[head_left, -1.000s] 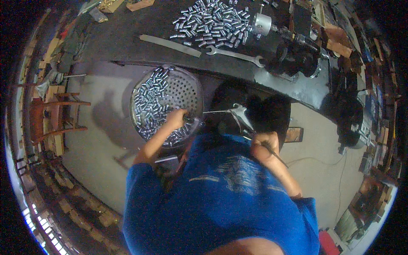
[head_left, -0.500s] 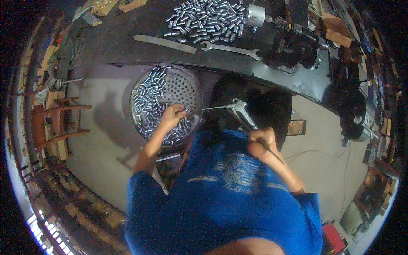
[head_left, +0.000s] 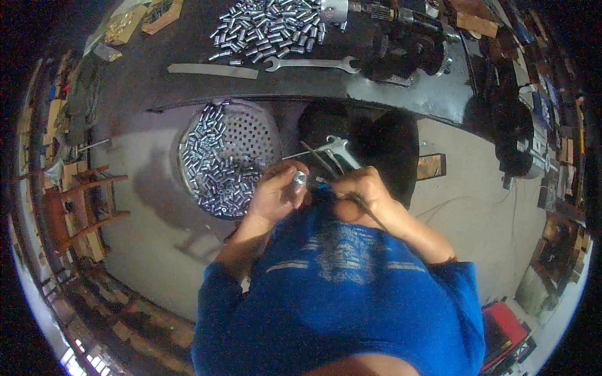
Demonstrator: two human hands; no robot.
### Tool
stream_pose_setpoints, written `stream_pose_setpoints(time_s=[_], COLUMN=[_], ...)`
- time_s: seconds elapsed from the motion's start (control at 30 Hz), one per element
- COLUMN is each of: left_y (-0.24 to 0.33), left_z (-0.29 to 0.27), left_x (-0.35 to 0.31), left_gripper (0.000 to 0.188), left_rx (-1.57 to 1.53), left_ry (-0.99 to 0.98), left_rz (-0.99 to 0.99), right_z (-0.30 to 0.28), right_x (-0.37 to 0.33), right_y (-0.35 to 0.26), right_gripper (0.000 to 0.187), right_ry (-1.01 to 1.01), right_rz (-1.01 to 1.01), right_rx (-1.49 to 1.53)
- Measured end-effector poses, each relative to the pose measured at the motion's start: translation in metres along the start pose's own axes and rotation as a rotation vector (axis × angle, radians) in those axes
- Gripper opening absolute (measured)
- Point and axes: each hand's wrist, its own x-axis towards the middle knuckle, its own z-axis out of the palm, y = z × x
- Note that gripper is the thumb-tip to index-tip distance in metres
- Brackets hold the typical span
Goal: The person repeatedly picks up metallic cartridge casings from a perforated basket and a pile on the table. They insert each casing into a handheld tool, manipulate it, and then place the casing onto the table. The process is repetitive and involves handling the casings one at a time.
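Hundreds of little metal sleeves, at a guess, filled the view on my end, split between two spots. One pile (head_left: 269, 28) sat on the dark bench (head_left: 138, 88) along the top, and the other batch (head_left: 204, 169) covered the left and near parts of a round tray (head_left: 251, 130) full of holes, with its far right part bare.

One sleeve (head_left: 300, 178) was up in the left hand (head_left: 276, 191), in front of the shirt (head_left: 338, 301) and by the tray's near right edge, end facing my camera. Fingers there were curled, pinching it against the thumb. My right hand (head_left: 360, 191) was closed around a thin rod (head_left: 318, 160) that stuck out both ways. An air gun (head_left: 342, 156) showed just beyond that hand; couldn't tell if any fingers were on it too.

Bench surface looked dark and grimy: flat metal strip (head_left: 213, 70) near the front edge, wrench (head_left: 310, 63) to its right, greasy machinery (head_left: 401, 37) farther right, wooden box (head_left: 162, 15) at far left. Pale floor (head_left: 464, 182) below, with a small box (head_left: 430, 167) on it. Wooden chair (head_left: 103, 224) off left, something red (head_left: 505, 323) lower right, and dim clutter (head_left: 113, 294) curving round the rim.
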Motion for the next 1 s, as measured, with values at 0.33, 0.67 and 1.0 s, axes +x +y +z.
stream_pose_setpoints(time_s=[0.33,0.67,1.0], left_y=[0.005,0.019,0.018], left_z=[0.022,0.034,0.033], left_x=[-0.002,0.003,0.01], left_gripper=[0.025,0.015,0.021], left_rx=[0.325,0.91,0.713], left_ry=[0.203,-0.005,-0.023], left_rz=[0.038,0.304,0.168], right_z=[0.001,0.008,0.004], right_x=[0.002,0.0,0.005], right_y=[0.003,0.006,-0.003], right_gripper=[0.015,0.016,0.018], right_ry=[0.006,0.056,0.106], right_rz=[-0.025,-0.082,0.057], right_rx=[0.005,-0.054,0.125])
